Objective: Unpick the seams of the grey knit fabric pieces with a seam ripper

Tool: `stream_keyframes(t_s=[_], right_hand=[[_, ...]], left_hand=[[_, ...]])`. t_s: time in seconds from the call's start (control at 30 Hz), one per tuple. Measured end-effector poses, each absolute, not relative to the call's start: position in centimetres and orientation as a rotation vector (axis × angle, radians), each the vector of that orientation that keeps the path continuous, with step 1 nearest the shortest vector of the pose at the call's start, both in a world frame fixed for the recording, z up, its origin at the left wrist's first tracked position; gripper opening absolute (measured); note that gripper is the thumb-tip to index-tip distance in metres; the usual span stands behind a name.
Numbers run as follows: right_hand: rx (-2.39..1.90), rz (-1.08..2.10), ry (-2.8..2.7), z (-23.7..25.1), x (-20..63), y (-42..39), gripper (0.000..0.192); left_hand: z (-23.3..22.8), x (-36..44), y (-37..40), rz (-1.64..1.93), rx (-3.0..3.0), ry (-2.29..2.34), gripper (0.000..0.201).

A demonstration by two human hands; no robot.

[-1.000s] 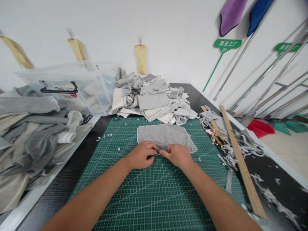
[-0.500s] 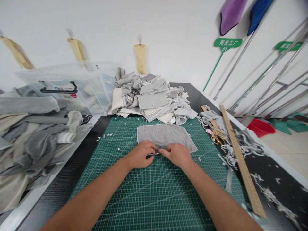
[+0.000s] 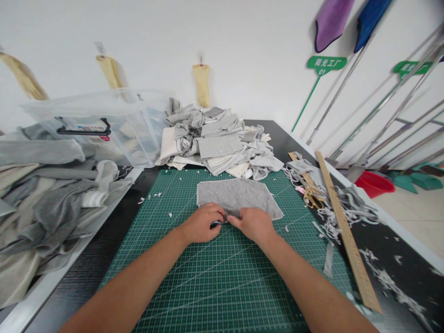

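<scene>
A grey piece of fabric [image 3: 239,194] with pale edges lies on the green cutting mat [image 3: 222,277]. At its near edge, my left hand [image 3: 204,223] is closed, thumb and fingers pinching the cloth. My right hand [image 3: 255,224] is closed beside it and grips the same edge, its thumb pointing toward the left fingers. Something small and shiny shows between the two hands; its kind cannot be made out. The fingertips partly cover the fabric's near edge.
Behind the mat rises a heap of grey and cream cloth pieces [image 3: 222,143]. A clear plastic bin [image 3: 138,125] and more fabric [image 3: 52,208] stand left. On the right lie a wooden ruler [image 3: 347,231], gold-handled scissors [image 3: 312,199] and scraps [image 3: 328,259].
My right hand has shifted slightly left, its thumb nearer the left fingers. The left hand and the grey fabric look nearly unmoved.
</scene>
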State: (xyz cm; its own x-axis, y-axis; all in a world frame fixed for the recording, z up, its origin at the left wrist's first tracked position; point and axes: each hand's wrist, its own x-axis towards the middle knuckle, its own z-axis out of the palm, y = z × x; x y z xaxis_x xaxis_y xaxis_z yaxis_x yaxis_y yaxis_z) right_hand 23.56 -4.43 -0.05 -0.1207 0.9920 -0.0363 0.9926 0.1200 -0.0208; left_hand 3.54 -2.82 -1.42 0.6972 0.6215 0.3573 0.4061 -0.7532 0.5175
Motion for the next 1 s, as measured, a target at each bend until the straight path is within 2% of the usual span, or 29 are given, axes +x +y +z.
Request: stream_keyframes(t_s=[0.67,1.0], right_hand=[[2.047,-0.123,2.346,0.2,24.1,-4.0,0.068],[2.077,-0.198,2.270,0.9,27.0,-2.8,0.060]], left_hand=[[-1.4,3.5,-2.9,0.741,2.539,0.808,0.021],[-1.3,3.5,-3.0,0.723,2.603,0.786,0.019]])
